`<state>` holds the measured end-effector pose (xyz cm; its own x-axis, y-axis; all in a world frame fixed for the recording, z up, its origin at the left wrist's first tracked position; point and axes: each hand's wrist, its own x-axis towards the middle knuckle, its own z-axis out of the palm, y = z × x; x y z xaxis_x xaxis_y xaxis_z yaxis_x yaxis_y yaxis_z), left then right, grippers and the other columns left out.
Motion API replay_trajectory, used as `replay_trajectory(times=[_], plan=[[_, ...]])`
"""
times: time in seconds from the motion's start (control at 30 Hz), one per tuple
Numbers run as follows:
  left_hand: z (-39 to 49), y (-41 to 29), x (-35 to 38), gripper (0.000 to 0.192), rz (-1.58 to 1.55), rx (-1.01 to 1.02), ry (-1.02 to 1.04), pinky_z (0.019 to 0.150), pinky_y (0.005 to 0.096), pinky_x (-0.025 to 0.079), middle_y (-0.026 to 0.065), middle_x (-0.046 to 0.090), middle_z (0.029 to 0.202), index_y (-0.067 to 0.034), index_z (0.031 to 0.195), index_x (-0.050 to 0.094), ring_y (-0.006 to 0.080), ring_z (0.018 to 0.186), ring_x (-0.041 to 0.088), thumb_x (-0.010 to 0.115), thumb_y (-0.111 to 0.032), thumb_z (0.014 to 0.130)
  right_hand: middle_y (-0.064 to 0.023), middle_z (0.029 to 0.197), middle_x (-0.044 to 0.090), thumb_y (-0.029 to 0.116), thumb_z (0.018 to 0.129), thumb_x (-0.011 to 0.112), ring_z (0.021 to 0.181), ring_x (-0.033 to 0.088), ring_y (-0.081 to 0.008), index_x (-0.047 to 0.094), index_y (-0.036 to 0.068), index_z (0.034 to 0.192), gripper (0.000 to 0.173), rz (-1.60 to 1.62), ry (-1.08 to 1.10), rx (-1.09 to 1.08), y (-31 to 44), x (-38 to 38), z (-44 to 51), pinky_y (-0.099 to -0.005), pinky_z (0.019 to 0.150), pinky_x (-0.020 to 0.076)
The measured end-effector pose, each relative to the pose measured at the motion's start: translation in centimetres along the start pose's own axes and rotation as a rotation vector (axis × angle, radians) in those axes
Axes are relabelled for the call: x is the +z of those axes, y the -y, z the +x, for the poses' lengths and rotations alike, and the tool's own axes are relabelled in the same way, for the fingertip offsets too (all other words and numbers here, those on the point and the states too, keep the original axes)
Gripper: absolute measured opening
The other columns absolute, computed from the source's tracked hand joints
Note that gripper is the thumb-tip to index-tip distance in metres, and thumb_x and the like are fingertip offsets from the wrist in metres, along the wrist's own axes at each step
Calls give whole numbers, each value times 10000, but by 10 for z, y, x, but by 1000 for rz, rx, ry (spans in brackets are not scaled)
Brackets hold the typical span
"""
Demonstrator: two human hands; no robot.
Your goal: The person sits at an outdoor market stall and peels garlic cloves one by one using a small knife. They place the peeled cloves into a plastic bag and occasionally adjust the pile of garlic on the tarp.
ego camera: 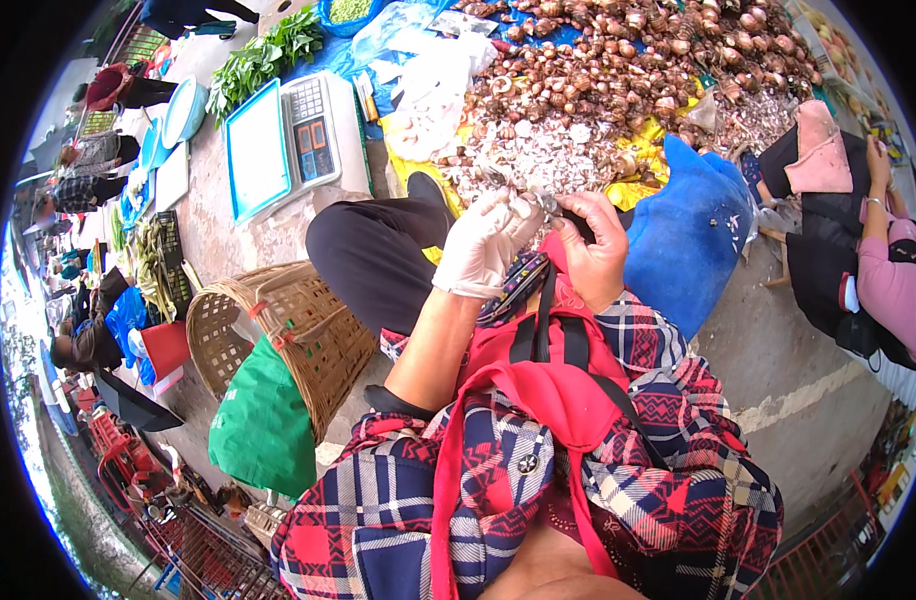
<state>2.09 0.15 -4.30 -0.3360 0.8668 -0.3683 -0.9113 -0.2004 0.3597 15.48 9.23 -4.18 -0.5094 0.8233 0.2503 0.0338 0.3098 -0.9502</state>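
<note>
My left hand [484, 244], in a white glove, and my bare right hand [596, 244] meet in front of my lap. Between their fingertips is a small greyish piece [548, 203]; the fingers partly hide it, and I cannot tell what it is. Just beyond the hands lies a heap of pale and pinkish peelings [529, 150]. Behind that spreads a large pile of brown, ringed taro-like corms [585, 79], on blue and yellow plastic sheeting.
A digital scale [311, 135] with a blue-rimmed tray stands at left, near leafy greens [266, 56]. A woven bamboo basket [308, 330] with a green bag [266, 420] is by my left leg. Blue cloth [687, 236] covers my right leg. A person in pink [889, 270] sits at right.
</note>
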Motion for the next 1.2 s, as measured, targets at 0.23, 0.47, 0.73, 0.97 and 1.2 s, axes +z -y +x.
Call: replay_trajectory(times=[0.23, 0.47, 0.73, 0.97, 1.2], plan=[[1, 1, -7, 239, 14, -11, -115, 908, 396, 539, 134, 635, 1066, -1, 1050, 568, 256, 971, 650, 666, -10, 833, -110, 978, 608, -67, 785, 692, 886, 631, -222, 672, 2, 1029, 254, -81, 84, -84, -10, -4, -3, -294, 792, 511], [0, -3, 2, 356, 337, 114, -160, 863, 345, 562, 147, 638, 1080, 46, 1151, 537, 255, 965, 663, 662, 32, 818, -109, 978, 623, -78, 803, 676, 910, 610, -208, 666, -25, 1009, 212, -69, -25, 19, -19, -7, 1, -294, 804, 494], [-2, -3, 10, 371, 512, 257, -214, 850, 338, 564, 169, 642, 1051, 28, 1094, 485, 225, 941, 667, 687, 86, 788, -112, 980, 621, -73, 795, 678, 914, 618, -223, 675, -13, 1010, 224, -54, 11, -36, -17, -7, 3, -293, 809, 494], [-6, -6, 19, 395, 665, 316, -167, 769, 274, 545, 128, 644, 1013, 1, 1109, 487, 173, 916, 660, 698, 97, 790, -120, 945, 620, -72, 791, 686, 867, 628, -225, 677, -14, 1001, 218, -64, -19, 23, -20, -9, 4, -294, 764, 507], [-3, -10, 6, 351, 497, 214, -204, 905, 369, 550, 142, 637, 1073, 33, 1135, 521, 239, 1020, 642, 630, 86, 806, -92, 978, 628, -44, 835, 665, 911, 602, -188, 660, -35, 1002, 167, -43, -49, 139, -21, -8, 5, -289, 820, 484]])
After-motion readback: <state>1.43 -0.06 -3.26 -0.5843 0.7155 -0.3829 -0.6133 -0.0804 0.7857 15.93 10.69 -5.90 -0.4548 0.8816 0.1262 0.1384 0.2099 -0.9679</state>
